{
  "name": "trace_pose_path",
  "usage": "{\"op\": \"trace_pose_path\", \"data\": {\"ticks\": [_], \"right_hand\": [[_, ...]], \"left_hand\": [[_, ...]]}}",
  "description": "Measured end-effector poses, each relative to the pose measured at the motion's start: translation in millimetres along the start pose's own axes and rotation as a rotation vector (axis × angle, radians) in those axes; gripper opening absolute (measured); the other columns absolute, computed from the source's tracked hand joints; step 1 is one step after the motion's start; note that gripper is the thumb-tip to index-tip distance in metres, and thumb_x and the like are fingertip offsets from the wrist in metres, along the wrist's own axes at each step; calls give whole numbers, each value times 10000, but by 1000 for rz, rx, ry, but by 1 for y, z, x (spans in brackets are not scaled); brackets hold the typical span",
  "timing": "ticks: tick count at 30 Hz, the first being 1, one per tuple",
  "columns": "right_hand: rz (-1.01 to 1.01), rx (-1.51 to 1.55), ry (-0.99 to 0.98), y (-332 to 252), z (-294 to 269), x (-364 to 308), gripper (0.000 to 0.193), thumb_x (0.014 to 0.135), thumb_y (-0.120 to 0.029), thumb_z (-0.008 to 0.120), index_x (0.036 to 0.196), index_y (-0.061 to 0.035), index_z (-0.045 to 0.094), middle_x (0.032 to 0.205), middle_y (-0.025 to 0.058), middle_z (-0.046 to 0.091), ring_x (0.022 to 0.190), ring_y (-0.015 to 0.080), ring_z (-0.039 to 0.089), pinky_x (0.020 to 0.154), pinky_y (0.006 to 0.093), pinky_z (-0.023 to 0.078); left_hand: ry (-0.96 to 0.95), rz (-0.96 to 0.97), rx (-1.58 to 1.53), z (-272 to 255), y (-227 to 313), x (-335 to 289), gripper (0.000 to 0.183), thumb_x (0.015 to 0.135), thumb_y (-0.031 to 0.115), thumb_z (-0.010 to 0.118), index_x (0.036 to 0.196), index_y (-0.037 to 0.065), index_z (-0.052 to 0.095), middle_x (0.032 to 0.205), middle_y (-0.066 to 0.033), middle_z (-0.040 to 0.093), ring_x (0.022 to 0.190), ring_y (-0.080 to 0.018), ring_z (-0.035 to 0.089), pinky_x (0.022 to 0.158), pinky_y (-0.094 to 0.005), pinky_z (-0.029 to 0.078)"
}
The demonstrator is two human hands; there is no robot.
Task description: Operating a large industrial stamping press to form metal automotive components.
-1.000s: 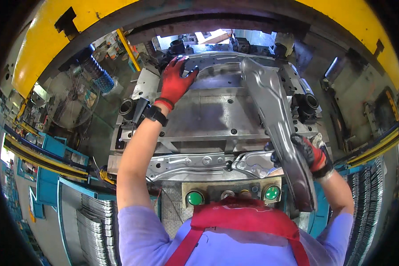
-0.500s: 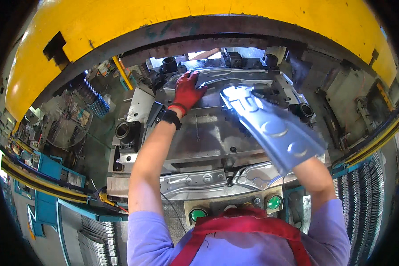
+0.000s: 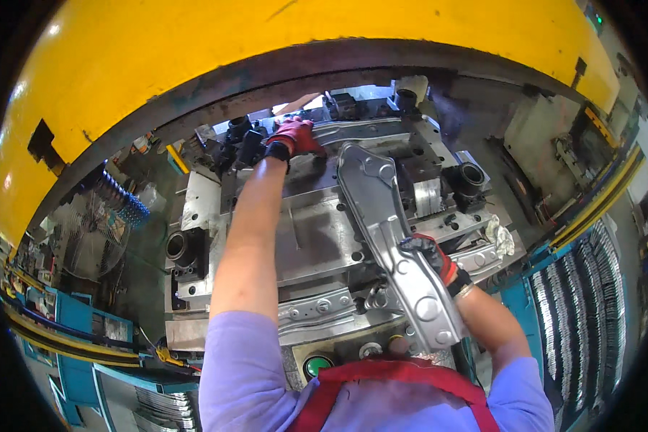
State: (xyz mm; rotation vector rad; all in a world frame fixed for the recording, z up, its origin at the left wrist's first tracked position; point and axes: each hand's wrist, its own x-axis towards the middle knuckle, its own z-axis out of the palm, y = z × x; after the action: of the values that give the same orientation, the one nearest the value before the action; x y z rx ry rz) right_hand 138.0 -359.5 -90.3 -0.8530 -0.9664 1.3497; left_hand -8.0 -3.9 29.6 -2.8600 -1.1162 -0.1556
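Note:
My right hand, in a black and red glove, grips the edge of a long grey stamped metal panel. The panel hangs tilted over the press die, its wide end pointing away from me. My left hand, gloved in red, reaches to the far left of the die. It lies over the left part of another stamped metal panel, thumb apart from the fingers; the fingertips are partly hidden. A further formed metal part lies along the near side of the die.
The yellow press frame spans overhead. Guide bushings stand at the die's corners. A green button sits on the near control panel. Stacked metal parts fill a rack at right. At left stands a fan. A pale rag lies at right.
The panel in my right hand has swung round and come nearer to me, bringing that hand into view. My left hand has shifted right and farther along the far panel. The view has shifted too.

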Motion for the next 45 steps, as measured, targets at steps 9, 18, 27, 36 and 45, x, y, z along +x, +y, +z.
{"op": "trace_pose_path", "data": {"ticks": [9,18,27,36,45], "right_hand": [[189,39,70,-25,-24,-80,263,842,-205,565,1020,-16,610,926,82,630,893,162,589,809,315,473],[95,-121,-14,-18,-9,-22,280,846,-215,560,1052,-27,592,979,84,616,925,169,577,839,315,457],[58,-216,-39,-24,-4,-31,300,850,-225,555,1084,-38,574,1032,87,602,958,177,565,869,315,441],[-166,-511,-98,-11,4,-24,396,838,-357,557,1026,-11,603,1019,110,612,982,201,560,886,327,419],[387,-155,138,-50,-19,-169,492,814,-281,576,1208,-9,458,1053,80,573,951,177,546,829,298,448]], "left_hand": [[-33,55,-137,7,-11,15,819,545,535,730,1169,52,507,1224,-227,441,1128,-369,447,947,-431,382],[-131,-23,-122,26,-32,18,964,562,565,719,1324,96,360,1316,-168,386,1224,-367,358,1012,-486,282],[-11,-26,21,10,-10,0,965,550,595,686,1314,98,370,1288,-189,411,1199,-369,384,986,-481,297],[554,130,89,-33,19,-58,824,473,445,750,1188,129,491,1015,-126,564,968,-308,539,868,-455,380],[616,-9,-42,-19,28,-291,907,497,420,765,1265,96,407,1135,-128,468,1052,-326,427,950,-474,286]]}}
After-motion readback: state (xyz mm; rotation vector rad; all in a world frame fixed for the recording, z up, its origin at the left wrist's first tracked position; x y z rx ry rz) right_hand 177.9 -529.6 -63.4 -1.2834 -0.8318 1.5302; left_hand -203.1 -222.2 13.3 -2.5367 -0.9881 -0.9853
